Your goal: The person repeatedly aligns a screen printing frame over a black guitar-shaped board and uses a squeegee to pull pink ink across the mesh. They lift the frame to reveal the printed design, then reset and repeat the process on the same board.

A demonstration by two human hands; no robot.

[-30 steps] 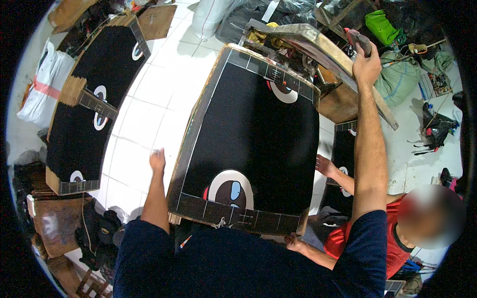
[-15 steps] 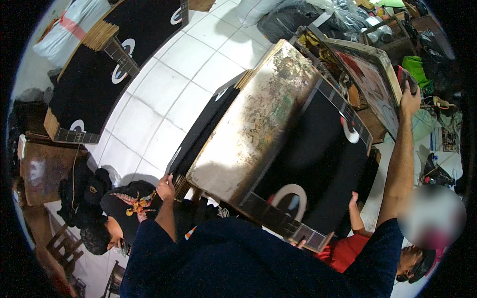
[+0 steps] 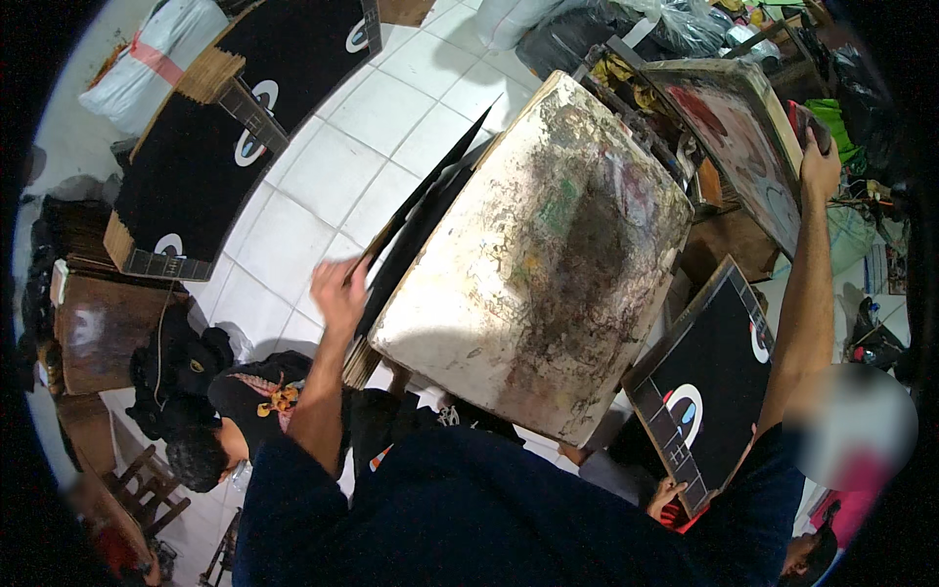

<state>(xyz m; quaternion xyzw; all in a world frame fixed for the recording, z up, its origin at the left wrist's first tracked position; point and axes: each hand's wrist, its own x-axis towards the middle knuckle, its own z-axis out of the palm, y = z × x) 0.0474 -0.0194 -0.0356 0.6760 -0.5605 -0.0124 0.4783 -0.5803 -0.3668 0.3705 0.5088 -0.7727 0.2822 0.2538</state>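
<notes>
My left hand (image 3: 339, 293) is closed at the near corner of a thin black sheet (image 3: 435, 181), tilted up off the stack of black sheets (image 3: 377, 303) along the table's left side. The hand is slightly blurred. My right hand (image 3: 820, 168) grips a dark, block-like handle (image 3: 808, 127) with some red at its edge, at the right edge of a raised screen frame (image 3: 729, 147). Between my arms lies a paint-stained white table top (image 3: 469, 293), its surface bare. At right, another person's hand (image 3: 667, 497) holds a black printed sheet (image 3: 719, 382) with white ring shapes.
Printed black sheets (image 3: 196, 186) lie in overlapping stacks on the left. A person with dark hair (image 3: 196, 455) is low at the left, near a wooden stool (image 3: 147, 499). Plastic bags (image 3: 577, 44) and clutter fill the far right. White floor tiles (image 3: 342, 147) show beyond the table.
The printed sheet has left the table top and is now at the right in the other person's hands. My left hand has raised a black sheet from the stack. The frame stays raised.
</notes>
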